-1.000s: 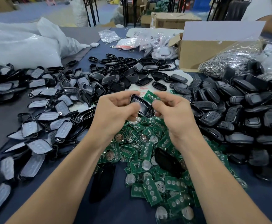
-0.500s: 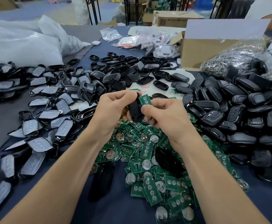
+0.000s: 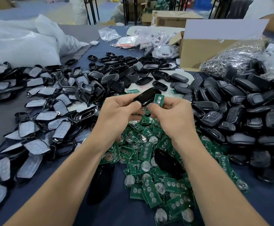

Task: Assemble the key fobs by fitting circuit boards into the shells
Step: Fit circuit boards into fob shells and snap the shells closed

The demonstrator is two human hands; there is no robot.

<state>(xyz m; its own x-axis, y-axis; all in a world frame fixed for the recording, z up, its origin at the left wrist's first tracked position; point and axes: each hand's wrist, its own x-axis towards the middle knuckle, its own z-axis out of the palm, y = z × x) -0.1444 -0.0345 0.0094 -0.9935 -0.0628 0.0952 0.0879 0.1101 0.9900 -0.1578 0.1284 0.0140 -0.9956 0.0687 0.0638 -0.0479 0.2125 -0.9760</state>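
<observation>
A: Shell point(image 3: 147, 97) finish?
B: Black plastic, glossy. Circuit board point(image 3: 158, 100) is green, matt, with shiny metal pads.
A: Box point(image 3: 196, 51)?
B: Matt brown cardboard. Key rings point(image 3: 222, 62) are bright metal. Table cover point(image 3: 125, 209) looks like dark matt cloth.

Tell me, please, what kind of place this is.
Probably a small assembly workshop: heaps of black key fob shells and green circuit boards cover the table, with a cardboard box behind.
</observation>
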